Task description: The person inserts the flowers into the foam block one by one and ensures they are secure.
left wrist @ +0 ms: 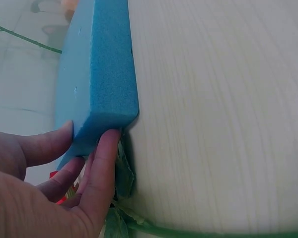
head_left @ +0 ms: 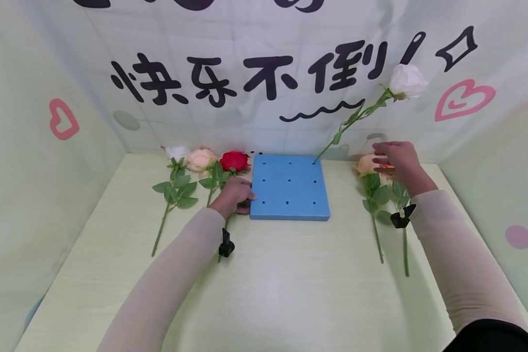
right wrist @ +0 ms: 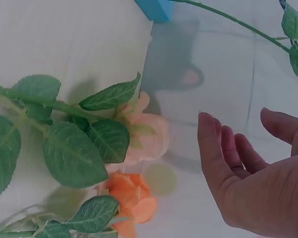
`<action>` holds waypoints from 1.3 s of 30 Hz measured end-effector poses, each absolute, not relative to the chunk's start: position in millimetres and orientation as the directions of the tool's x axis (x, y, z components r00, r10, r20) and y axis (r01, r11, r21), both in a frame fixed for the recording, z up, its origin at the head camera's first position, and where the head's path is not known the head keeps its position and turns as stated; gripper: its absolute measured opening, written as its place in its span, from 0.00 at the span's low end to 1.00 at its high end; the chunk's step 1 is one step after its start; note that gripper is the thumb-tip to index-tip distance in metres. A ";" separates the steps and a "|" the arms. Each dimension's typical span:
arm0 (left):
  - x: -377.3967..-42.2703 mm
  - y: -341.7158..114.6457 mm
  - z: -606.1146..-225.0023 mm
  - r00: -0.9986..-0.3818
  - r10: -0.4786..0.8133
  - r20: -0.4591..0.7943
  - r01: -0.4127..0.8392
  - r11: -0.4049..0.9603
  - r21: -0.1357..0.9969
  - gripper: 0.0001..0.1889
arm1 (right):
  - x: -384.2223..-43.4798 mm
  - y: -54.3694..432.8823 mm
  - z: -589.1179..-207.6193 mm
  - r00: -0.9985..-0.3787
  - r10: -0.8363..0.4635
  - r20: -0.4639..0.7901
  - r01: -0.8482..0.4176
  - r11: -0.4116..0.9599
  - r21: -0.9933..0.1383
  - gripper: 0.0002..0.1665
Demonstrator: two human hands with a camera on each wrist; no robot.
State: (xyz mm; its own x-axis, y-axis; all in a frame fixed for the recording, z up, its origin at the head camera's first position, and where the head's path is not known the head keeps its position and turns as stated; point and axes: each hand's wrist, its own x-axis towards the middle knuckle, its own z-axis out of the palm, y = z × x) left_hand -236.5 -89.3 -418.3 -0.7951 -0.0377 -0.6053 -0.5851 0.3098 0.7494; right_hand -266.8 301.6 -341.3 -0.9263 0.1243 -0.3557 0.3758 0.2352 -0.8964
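Observation:
A blue foam block (head_left: 302, 191) with rows of small holes lies flat on the table. One white rose (head_left: 407, 82) stands in its back right hole, the stem slanting up to the right. My left hand (head_left: 234, 195) holds the block by its left side; in the left wrist view the thumb is on the top face and the fingers are against the side. My right hand (head_left: 401, 159), loosely bent, hovers over the heads of a pale peach rose (right wrist: 151, 136) and an orange rose (right wrist: 139, 201). Nothing is between its fingers.
Left of the block lie another white rose (head_left: 176, 152), a pink rose (head_left: 201, 159) and a red rose (head_left: 234, 161), their stems toward me. A printed cloth wall (head_left: 255, 129) rises behind the table (head_left: 290, 283), with side walls left and right.

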 end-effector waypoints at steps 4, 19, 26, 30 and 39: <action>-236.3 -89.7 -418.1 -0.797 -0.034 -0.603 -0.582 0.311 0.751 0.29 | -264.1 307.7 -346.2 -0.907 0.132 -0.400 0.421 0.252 -0.871 0.34; -234.3 -89.6 -415.6 -0.792 -0.019 -0.610 -0.586 0.306 0.751 0.30 | -257.6 318.1 -363.0 -0.857 0.095 -0.507 0.512 0.271 -0.815 0.13; -234.6 -89.5 -415.6 -0.789 -0.021 -0.614 -0.590 0.302 0.749 0.29 | -257.7 319.9 -376.0 -0.820 0.122 -0.559 0.567 0.307 -0.764 0.15; -235.1 -89.4 -415.5 -0.786 -0.025 -0.618 -0.596 0.298 0.746 0.29 | -257.3 320.8 -380.2 -0.791 0.132 -0.598 0.606 0.314 -0.731 0.15; -235.6 -88.5 -416.0 -0.788 -0.036 -0.614 -0.594 0.305 0.744 0.29 | -252.0 322.0 -388.4 -0.778 0.082 -0.623 0.612 0.322 -0.723 0.16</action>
State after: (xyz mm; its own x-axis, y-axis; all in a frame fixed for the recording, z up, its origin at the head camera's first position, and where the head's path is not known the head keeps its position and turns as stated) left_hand -235.6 -88.5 -416.0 -0.7882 -0.0363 -0.6144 -0.5941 0.3054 0.7441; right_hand -252.0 322.0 -388.4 -0.7783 0.0816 -0.6225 0.6117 0.3218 -0.7226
